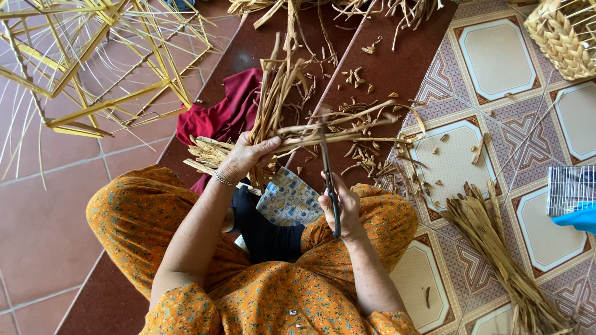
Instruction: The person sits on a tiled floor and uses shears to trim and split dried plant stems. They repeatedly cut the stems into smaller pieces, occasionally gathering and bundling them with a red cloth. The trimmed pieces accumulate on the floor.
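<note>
We grip the bundle of dried tan reed strips [292, 133] in our left hand [245, 158], fingers clamped around its stems, loose ends fanning toward 3 o'clock so they lie across the blades. Our right hand [341, 208] is closed on the handles of the dark metal scissors [327, 170], blades pointing to 12 o'clock and meeting the strips just right of the left hand, likely so the grip steadies the cut. Short tan offcuts [360, 77] litter the brown floor [385, 56] at 12 to 1 o'clock. A crumpled dark red cloth [226, 111] sits at 11, a loose sheaf of reeds [496, 248] at 4, a yellow bamboo frame [93, 68] at 10.
</note>
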